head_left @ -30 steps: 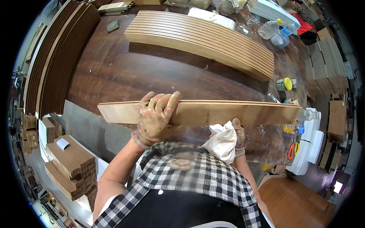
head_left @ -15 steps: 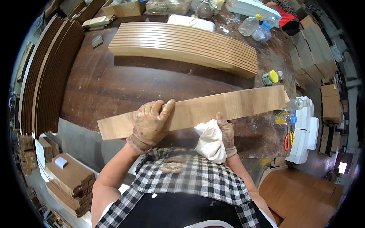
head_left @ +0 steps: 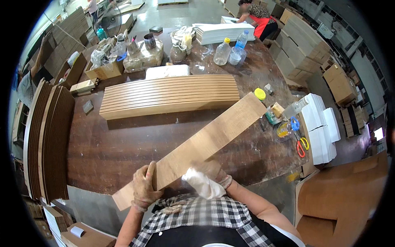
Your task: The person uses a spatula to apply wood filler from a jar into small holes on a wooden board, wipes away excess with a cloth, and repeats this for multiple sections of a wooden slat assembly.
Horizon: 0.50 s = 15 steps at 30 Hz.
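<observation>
A long light-brown wooden board (head_left: 210,138) slants from low left to upper right, over the dark table. Gripping it near its lower end is my left hand (head_left: 144,185), in a stained glove, with the thumb on its upper face. My right hand (head_left: 213,169), gloved and smeared by motion, holds a bunched white cloth (head_left: 201,183) at the board's near edge. Behind the board lies a row of similar boards (head_left: 168,108) packed side by side, their edges upward.
Tall stacked boards (head_left: 53,144) line the table's left side. On the right are red-and-yellow scissors (head_left: 301,147), a bottle of yellow liquid (head_left: 284,130), a yellow-lidded jar (head_left: 259,94) and white blocks (head_left: 321,131). Clear plastic bottles (head_left: 222,52) stand farther back. A person in red (head_left: 261,22) works beyond.
The board has swung to a steeper slant, its far end away from me. My left hand has moved lower, and my right hand with the cloth has shifted left. The view has tilted up.
</observation>
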Motion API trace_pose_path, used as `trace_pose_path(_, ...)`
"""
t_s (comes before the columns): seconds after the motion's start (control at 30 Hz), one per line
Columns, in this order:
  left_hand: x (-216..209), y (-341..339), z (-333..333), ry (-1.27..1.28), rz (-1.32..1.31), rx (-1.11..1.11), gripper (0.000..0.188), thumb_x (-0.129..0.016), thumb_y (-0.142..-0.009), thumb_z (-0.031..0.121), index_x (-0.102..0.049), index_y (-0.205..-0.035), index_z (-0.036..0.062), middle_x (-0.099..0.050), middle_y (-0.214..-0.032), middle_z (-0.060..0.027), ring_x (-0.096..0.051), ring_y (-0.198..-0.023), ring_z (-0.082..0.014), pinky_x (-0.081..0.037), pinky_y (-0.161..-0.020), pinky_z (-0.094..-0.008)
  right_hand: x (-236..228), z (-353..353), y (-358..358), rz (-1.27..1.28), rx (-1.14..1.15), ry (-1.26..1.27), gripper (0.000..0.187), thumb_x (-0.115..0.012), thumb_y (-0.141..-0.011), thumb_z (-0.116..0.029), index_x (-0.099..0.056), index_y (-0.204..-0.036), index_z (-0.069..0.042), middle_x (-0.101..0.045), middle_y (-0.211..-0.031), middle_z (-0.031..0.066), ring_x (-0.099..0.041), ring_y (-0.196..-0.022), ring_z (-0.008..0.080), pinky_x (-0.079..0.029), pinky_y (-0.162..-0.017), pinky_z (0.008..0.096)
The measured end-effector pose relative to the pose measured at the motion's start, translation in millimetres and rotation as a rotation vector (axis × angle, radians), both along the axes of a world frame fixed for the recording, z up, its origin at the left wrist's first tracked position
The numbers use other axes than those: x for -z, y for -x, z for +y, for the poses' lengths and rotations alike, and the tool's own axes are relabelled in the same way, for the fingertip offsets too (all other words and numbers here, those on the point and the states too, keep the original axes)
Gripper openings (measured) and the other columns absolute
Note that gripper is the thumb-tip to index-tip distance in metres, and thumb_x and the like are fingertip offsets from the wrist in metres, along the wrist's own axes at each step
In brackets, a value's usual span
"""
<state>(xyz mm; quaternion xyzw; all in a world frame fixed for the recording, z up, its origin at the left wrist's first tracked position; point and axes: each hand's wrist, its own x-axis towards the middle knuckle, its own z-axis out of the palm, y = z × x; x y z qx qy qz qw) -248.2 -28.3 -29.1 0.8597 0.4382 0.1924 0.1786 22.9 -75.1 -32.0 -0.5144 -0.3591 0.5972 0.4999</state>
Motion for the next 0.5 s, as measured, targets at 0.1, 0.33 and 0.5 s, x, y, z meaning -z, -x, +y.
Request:
trace_pose_path(0.1,4,-1,-7,-0.017,0.006,-0.041,0.107,-0.086,-0.051,0.016,-0.039,-0.147,0.0075,-0.055,-0.124,-0.0182,-0.054,-0.112,-0.0389,-0.041,-0.097,-0.05,15,0,-2,-0.008,-0.076,-0.062,0.029,-0.068,-0.097,-0.021,-0.069,-0.113,0.003,-0.071,-0.095,0.0067,-0.064,-0.083,0.009,-0.053,-0.069,0.0242)
trace_pose_path(0.33,19,24,-26,0.035,0.002,-0.215,0.114,-0.09,-0.051,0.029,-0.036,-0.148,0.0005,-0.055,-0.121,-0.0194,-0.051,-0.11,-0.0377,-0.04,-0.098,-0.0486,5,25,25,0.174,-0.322,0.091,0.053,-0.069,-0.095,-0.017,-0.046,-0.138,0.004,-0.062,-0.127,0.0136,-0.062,-0.111,0.0169,-0.052,-0.087,0.0284)
trace_pose_path(0.5,19,43,-31,0.077,-0.028,-0.299,0.12,-0.092,-0.053,0.033,-0.03,-0.152,0.003,-0.05,-0.124,-0.0214,-0.049,-0.114,-0.0392,-0.041,-0.1,-0.0488,3,52,41,-0.06,-0.451,-0.004,0.029,-0.069,-0.094,-0.016,-0.065,-0.117,0.001,-0.067,-0.106,0.0103,-0.063,-0.094,0.0143,-0.052,-0.077,0.0278)
